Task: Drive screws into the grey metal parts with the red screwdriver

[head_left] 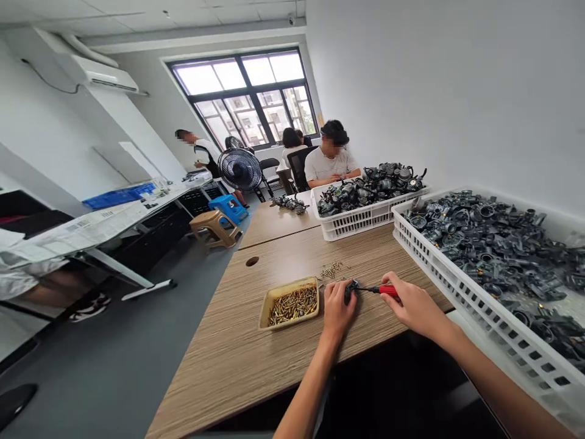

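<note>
My left hand (337, 308) is closed on a small dark part (351, 291) at the table's near side. The red handle of a screwdriver (387, 291) is gripped in my right hand (408, 302), and its dark shaft points left, with the tip at the part. Just left of my left hand, a yellowish tray (264, 312) holds many brass-coloured screws (293, 305). A loose pile of screws (333, 269) lies on the wooden table (228, 347) behind my left hand.
A white basket (457, 283) of dark parts runs along the right. Another full white basket (347, 228) stands behind, near a seated person (331, 160). More dark parts (291, 205) lie at the table's far end. A fan (240, 169) and stools (214, 230) stand beyond.
</note>
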Motion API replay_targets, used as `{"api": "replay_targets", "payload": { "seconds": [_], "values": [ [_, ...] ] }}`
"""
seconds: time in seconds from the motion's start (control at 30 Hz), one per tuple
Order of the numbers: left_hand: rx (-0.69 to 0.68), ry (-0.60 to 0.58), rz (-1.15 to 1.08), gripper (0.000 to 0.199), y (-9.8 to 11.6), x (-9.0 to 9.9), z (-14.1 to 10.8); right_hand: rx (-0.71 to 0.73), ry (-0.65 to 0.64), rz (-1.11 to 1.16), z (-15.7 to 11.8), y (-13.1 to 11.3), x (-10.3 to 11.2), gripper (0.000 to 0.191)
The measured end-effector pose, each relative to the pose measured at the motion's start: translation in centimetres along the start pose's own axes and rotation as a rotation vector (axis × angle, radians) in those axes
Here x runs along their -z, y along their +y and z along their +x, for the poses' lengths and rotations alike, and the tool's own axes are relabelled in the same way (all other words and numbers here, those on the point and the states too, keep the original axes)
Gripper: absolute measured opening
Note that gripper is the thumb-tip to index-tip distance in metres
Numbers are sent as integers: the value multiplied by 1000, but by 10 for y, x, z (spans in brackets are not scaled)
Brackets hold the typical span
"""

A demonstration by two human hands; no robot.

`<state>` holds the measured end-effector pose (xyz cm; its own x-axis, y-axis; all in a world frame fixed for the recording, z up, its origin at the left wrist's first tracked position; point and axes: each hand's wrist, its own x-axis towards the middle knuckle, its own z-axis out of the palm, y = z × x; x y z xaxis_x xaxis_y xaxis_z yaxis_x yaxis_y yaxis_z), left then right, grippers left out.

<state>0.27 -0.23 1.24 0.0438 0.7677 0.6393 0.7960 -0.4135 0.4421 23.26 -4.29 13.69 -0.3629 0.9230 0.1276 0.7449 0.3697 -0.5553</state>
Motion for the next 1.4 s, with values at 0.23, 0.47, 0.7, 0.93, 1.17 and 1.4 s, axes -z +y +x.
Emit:
{"api": "replay_targets", "payload": {
  "seconds": [0.23, 0.47, 0.7, 0.93, 1.17, 1.4],
  "values": [
    [45, 11, -37, 32, 3, -3, 2, 3, 2, -45, 8, 0, -1, 14],
    [84, 19, -76, 30, 0, -7, 5, -75, 93, -155, 30, -4, -1, 31],
    [92, 24, -100, 31, -2, -8, 4, 96, 50, 78, 33, 8, 1, 22],
    [55, 42, -91, 34, -6, -8, 3, -14, 146, -132, 31, 17, -8, 31],
    [60, 35, -96, 35, -6, -6, 2, 74, 126, -102, 29, 13, -3, 26],
    [53, 18, -91, 35, -6, -5, 2, -87, 221, -298, 30, 11, -8, 42]
  ]
}}
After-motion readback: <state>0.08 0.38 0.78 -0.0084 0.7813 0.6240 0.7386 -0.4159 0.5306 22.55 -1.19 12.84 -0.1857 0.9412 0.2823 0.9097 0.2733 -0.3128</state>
